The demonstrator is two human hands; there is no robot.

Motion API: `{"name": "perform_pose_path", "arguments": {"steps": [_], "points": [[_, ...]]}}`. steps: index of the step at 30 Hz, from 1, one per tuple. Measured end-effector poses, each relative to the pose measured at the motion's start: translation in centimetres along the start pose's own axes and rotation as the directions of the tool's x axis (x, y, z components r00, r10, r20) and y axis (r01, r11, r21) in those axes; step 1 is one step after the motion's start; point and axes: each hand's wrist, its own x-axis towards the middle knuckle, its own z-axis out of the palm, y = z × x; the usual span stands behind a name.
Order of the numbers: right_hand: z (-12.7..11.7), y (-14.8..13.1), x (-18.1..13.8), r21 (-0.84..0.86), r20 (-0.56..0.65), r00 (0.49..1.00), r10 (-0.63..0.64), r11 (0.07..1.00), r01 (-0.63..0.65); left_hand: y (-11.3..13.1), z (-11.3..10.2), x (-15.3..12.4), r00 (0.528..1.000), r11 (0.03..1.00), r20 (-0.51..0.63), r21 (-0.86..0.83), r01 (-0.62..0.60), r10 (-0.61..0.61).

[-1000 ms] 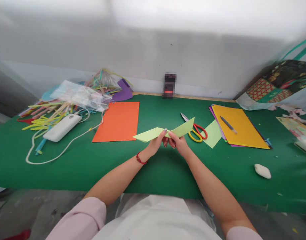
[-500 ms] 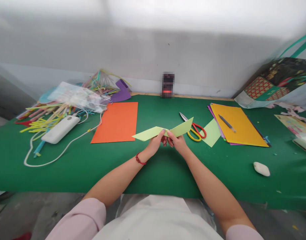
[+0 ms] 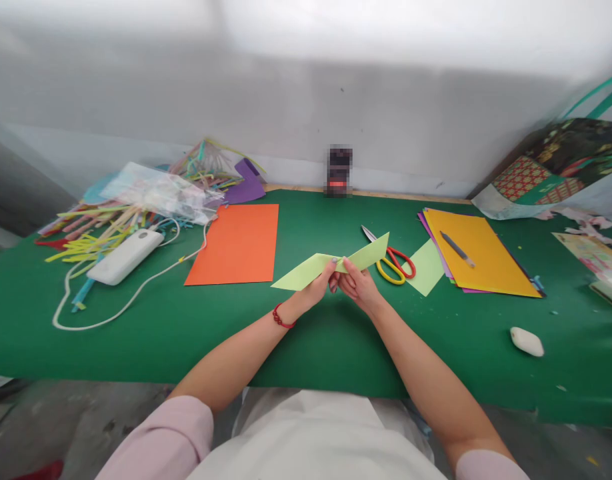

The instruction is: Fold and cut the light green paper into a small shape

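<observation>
Mid-frame over the tabletop [image 3: 331, 353], left hand [image 3: 319, 285] and right hand [image 3: 360, 287], close together, pinch the light-green paper [image 3: 302, 271] at its middle. I'd say a crease is being worked; next calls for even thumb pressure there.

At left on a green counter [image 3: 186, 350], a white power bank [image 3: 127, 258] is bordered by a looping cable [image 3: 131, 311], and a heap of colored strips [image 3: 89, 247] is partly covered by clear plastic [image 3: 151, 190]. At right, a gray pen [image 3: 457, 249] is laid on a yellow sheet [image 3: 496, 270], a rounded white object [image 3: 527, 341] is placed nearer the front, and a patterned bag [image 3: 521, 179] is set near the wall [image 3: 286, 100].
</observation>
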Motion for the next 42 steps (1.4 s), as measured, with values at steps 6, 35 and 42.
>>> {"name": "perform_pose_path", "arguments": {"steps": [6,35,42], "points": [[0.1,-0.1,0.2,0.005,-0.003,1.000,0.029,1.000,-0.029,0.4,0.0,-0.1,1.000,0.999,-0.019,0.045,0.007,-0.007],[-2.4,-0.9,1.0,0.328,-0.128,0.986,0.103,0.943,-0.056,-0.7,-3.4,1.0,0.951,0.938,0.005,-0.171,-0.303,0.308],[-2.9,-1.3,1.3,0.247,-0.114,0.992,0.052,0.969,-0.022,-1.1,-3.1,0.9,0.935,0.936,0.151,0.098,-0.338,0.322]]}}
